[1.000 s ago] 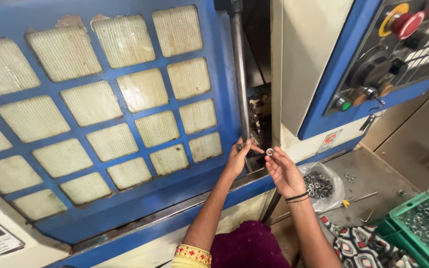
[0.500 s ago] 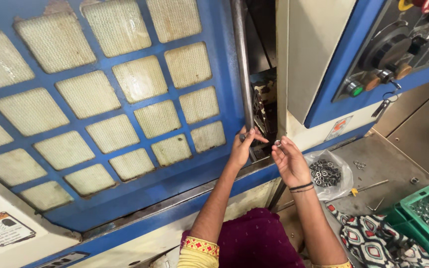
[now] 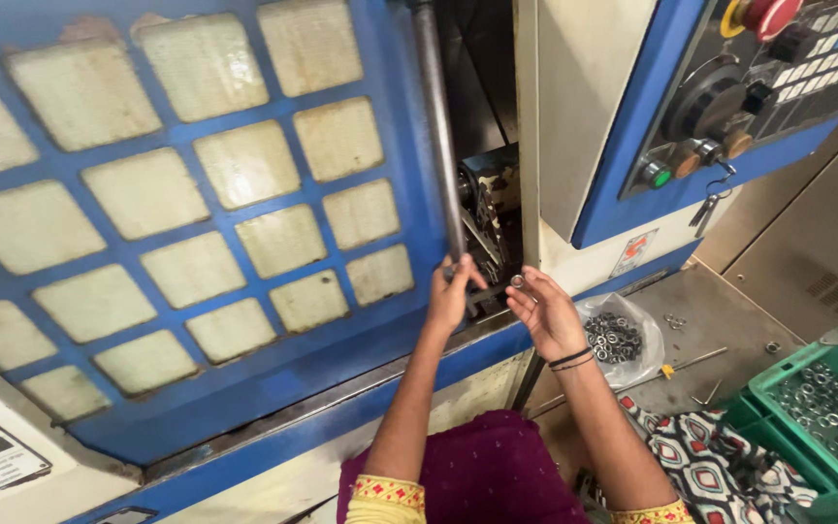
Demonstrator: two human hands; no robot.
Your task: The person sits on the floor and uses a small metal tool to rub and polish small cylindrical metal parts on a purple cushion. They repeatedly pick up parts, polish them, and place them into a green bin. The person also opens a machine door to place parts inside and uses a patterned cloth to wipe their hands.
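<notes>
Blue door (image 3: 196,194) with pale panes fills the left; its right edge carries a steel bar (image 3: 435,136), leaving a narrow dark gap to the cream housing (image 3: 594,107). Machine parts (image 3: 487,209) crowd that gap, so room is tight. Left hand (image 3: 452,294) is closed around the bar's lower end. Right hand (image 3: 547,312) is partly open, palm up, just beside the gap, with a small metal ring (image 3: 517,280) pinched at its fingertips. Behind it, near the wrist, lies a clear bag (image 3: 623,335) of rings. A green crate (image 3: 821,417) of rings stands well apart, lower right. Control panel (image 3: 758,87) sits upper right.
</notes>
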